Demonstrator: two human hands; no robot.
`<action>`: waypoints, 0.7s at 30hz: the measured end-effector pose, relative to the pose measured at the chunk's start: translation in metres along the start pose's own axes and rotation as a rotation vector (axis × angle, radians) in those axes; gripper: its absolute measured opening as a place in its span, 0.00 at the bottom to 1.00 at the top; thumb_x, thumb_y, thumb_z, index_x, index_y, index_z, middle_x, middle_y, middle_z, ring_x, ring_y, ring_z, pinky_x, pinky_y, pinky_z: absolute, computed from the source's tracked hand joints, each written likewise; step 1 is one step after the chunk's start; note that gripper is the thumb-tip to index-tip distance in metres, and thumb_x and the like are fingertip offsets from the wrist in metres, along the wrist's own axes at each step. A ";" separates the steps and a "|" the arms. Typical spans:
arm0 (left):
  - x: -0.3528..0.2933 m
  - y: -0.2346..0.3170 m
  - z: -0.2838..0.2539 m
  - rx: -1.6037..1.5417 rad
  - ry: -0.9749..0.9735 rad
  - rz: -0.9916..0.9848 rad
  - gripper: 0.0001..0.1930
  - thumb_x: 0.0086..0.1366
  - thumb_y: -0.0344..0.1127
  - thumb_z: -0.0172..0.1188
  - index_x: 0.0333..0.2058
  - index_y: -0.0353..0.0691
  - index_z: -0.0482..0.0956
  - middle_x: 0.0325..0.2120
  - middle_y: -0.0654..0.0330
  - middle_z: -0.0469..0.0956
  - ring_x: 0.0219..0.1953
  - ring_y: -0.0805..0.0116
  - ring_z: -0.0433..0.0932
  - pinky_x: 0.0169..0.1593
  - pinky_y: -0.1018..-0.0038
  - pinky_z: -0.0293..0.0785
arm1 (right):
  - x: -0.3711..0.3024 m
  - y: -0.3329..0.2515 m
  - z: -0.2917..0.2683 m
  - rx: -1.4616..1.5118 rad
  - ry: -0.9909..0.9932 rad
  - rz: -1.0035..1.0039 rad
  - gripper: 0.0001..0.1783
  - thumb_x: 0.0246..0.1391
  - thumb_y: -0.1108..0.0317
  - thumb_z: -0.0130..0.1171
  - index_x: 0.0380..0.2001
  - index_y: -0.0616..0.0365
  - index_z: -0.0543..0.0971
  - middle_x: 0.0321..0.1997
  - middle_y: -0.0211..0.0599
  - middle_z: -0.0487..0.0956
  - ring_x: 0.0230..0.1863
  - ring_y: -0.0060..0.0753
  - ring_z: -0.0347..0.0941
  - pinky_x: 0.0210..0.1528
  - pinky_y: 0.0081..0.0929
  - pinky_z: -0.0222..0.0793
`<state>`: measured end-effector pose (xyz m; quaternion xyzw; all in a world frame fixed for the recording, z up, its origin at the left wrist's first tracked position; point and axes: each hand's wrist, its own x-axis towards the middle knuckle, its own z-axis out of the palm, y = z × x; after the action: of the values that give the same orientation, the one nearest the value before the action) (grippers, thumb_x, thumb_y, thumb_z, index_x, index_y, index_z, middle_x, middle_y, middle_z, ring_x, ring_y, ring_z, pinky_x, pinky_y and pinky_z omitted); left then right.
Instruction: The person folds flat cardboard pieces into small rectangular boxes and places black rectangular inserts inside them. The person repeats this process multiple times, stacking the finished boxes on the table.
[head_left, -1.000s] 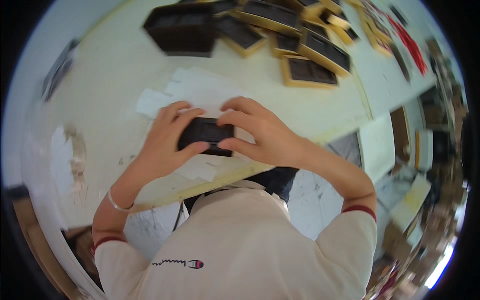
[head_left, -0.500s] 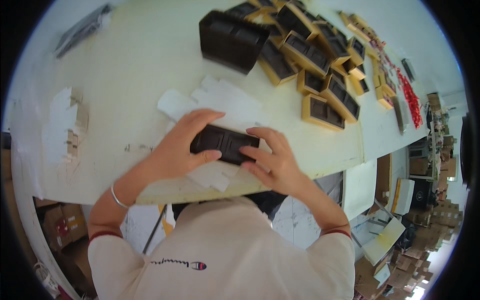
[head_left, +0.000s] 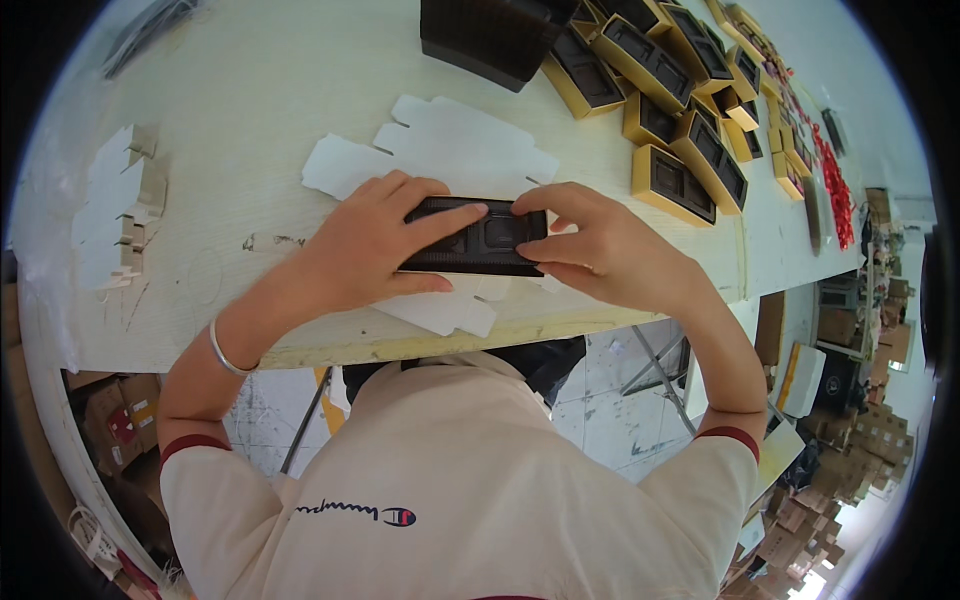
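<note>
A black plastic insert tray (head_left: 470,262) with moulded compartments lies lengthwise over an unfolded white cardboard box blank (head_left: 455,135) on the table. Its left end is gripped by my left hand (head_left: 365,240), the index finger reaching across the top and the thumb along the near side. At the other end, my right hand (head_left: 600,245) holds the tray with bent fingertips on its far corner and right edge. Between my hands the shallow recesses show, while the tray's underside is hidden. Parts of the blank stick out beyond the tray on the far and near sides.
A stack of black trays (head_left: 490,40) stands at the far middle. Several gold boxes (head_left: 672,185) with black trays inside are heaped at the far right, near red ribbon-like material (head_left: 835,195). More white blanks (head_left: 120,215) lie at the left. The table's near edge (head_left: 400,350) runs before my body.
The tray has turned from slanting to nearly level. My left index finger now stretches over it, where the thumb was on top before. My right fingers have shifted to its right end.
</note>
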<state>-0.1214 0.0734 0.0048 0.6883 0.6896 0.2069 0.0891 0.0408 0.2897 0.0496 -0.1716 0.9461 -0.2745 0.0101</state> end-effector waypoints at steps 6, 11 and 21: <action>-0.003 0.009 0.006 0.124 0.049 -0.041 0.33 0.51 0.47 0.65 0.58 0.55 0.69 0.49 0.58 0.67 0.47 0.57 0.66 0.50 0.64 0.63 | -0.014 -0.010 0.028 -0.271 0.155 -0.023 0.16 0.40 0.80 0.61 0.37 0.63 0.80 0.55 0.47 0.70 0.59 0.52 0.66 0.51 0.37 0.72; -0.009 0.012 0.011 0.113 0.104 -0.027 0.33 0.51 0.44 0.65 0.58 0.53 0.69 0.49 0.57 0.66 0.48 0.56 0.66 0.51 0.62 0.61 | -0.029 -0.019 0.054 -0.160 0.340 0.089 0.18 0.45 0.68 0.63 0.41 0.61 0.78 0.62 0.56 0.62 0.61 0.58 0.62 0.55 0.39 0.68; 0.006 -0.006 -0.031 -0.124 0.309 0.002 0.32 0.55 0.48 0.64 0.58 0.48 0.66 0.53 0.55 0.67 0.55 0.52 0.65 0.60 0.61 0.58 | -0.031 -0.007 0.040 0.202 0.494 0.168 0.15 0.39 0.76 0.68 0.33 0.56 0.78 0.56 0.50 0.65 0.56 0.51 0.64 0.55 0.37 0.64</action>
<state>-0.1396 0.0744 0.0317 0.6421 0.6803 0.3525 0.0242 0.0764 0.2735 0.0166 -0.0183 0.8985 -0.3994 -0.1811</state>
